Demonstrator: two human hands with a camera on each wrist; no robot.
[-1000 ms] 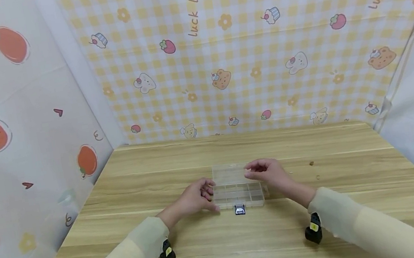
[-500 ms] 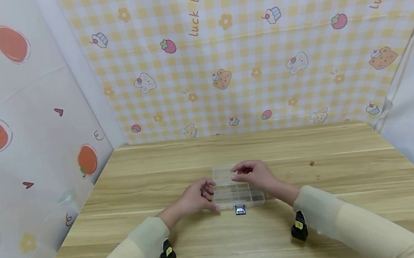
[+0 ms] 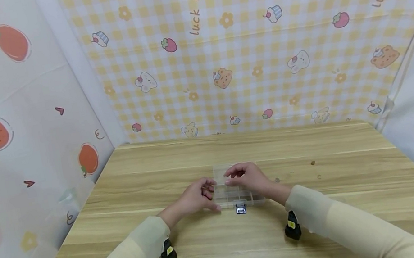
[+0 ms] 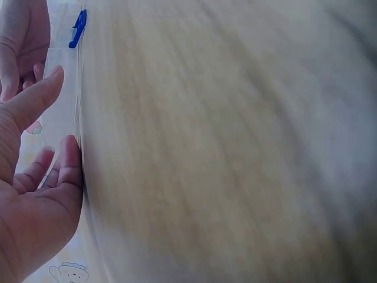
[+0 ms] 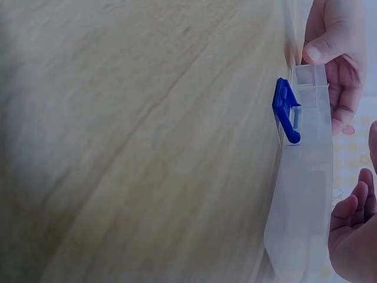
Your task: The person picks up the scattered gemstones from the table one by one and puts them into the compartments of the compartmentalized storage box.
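Note:
On the table lies a clear plastic compartment box (image 3: 223, 199), its lid (image 3: 218, 171) swung open toward the back. A blue latch (image 5: 285, 106) hangs off its front edge. My left hand (image 3: 196, 195) holds the box's left end, thumb at the front corner and fingers along the side. Above the compartments hovers my right hand (image 3: 249, 178), thumb and index fingertip close together near the lid's hinge side. Whether something small sits between those fingertips cannot be made out. The right hand hides part of the lid and several compartments.
Several tiny items lie right of the box: a brown piece (image 3: 312, 163), a whitish piece (image 3: 292, 172), a pale ring-like piece (image 3: 319, 177) and a greyish piece (image 3: 277, 179). A patterned cloth (image 3: 235, 51) hangs behind the wooden table (image 3: 228, 253).
My right hand has moved left across the open box, from its right side toward the middle-left. That uncovers a small greyish piece on the table. The left hand keeps its place.

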